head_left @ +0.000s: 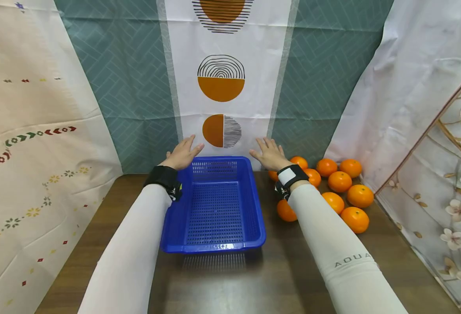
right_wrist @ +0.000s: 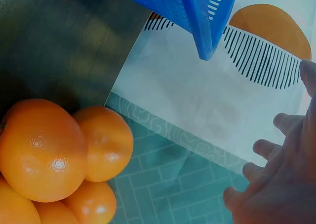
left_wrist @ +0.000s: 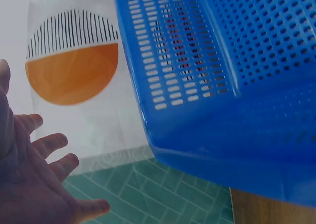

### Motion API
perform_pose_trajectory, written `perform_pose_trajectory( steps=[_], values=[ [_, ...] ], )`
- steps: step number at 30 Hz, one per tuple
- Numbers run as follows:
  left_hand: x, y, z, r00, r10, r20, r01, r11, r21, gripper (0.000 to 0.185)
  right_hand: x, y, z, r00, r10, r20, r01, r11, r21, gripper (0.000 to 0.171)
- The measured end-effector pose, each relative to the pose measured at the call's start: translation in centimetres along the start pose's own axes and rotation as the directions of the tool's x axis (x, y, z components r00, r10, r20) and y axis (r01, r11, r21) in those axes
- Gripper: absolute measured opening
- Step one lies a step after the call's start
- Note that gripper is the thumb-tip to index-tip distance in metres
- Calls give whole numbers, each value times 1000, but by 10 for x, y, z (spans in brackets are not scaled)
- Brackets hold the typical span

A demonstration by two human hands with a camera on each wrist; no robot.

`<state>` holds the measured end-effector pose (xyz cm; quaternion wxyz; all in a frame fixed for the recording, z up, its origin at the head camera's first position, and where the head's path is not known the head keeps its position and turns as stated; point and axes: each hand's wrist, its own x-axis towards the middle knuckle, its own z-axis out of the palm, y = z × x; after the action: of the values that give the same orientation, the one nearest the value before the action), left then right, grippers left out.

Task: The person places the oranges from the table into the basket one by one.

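A blue perforated basket (head_left: 215,209) sits in the middle of the head view on a dark wooden surface (head_left: 97,235), and it holds nothing. The left hand (head_left: 182,154) hovers at the basket's far left corner with its fingers straight and spread, gripping nothing; from the head view it is hard to tell whether the palm touches the rim, and the left wrist view shows the palm (left_wrist: 34,179) at lower left, apart from the basket's blue wall (left_wrist: 222,76), which fills the right of that frame. The right hand (head_left: 269,153) is stretched out the same way at the far right corner, fingers loose and empty. In the right wrist view its fingers (right_wrist: 276,177) show at lower right, blurred and cut by the frame edge, with only one basket corner (right_wrist: 205,17) poking in from the top. A cluster of oranges (head_left: 338,192) lies on the surface to the right of the basket, in the centre right of the head view; the right forearm hides parts of several, so their count is unclear. The right wrist view crops them at lower left (right_wrist: 42,150). Behind it all hangs a patterned cloth (head_left: 222,87) with orange half circles.
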<state>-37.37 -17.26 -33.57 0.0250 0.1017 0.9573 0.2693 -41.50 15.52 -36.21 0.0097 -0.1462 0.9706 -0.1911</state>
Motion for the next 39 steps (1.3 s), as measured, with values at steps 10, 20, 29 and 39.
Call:
perform_pose_trajectory(
  steps=[10,20,29,39],
  values=[
    [-13,-14,-8,1000,15,16,-14,998,-62,80,-11,9,-8,999,-28,-17,29,999,37,71],
    [-26,-30,-15,995,94,24,-90,988,-128,78,-16,36,-12,996,-85,17,83,993,82,80],
    [-50,-41,-5,996,77,38,-70,984,-161,83,-10,58,-4,997,-32,66,28,998,64,78],
    [-64,-64,7,997,61,54,-48,973,-227,86,-13,65,-2,995,0,101,-5,999,47,86]
  ],
)
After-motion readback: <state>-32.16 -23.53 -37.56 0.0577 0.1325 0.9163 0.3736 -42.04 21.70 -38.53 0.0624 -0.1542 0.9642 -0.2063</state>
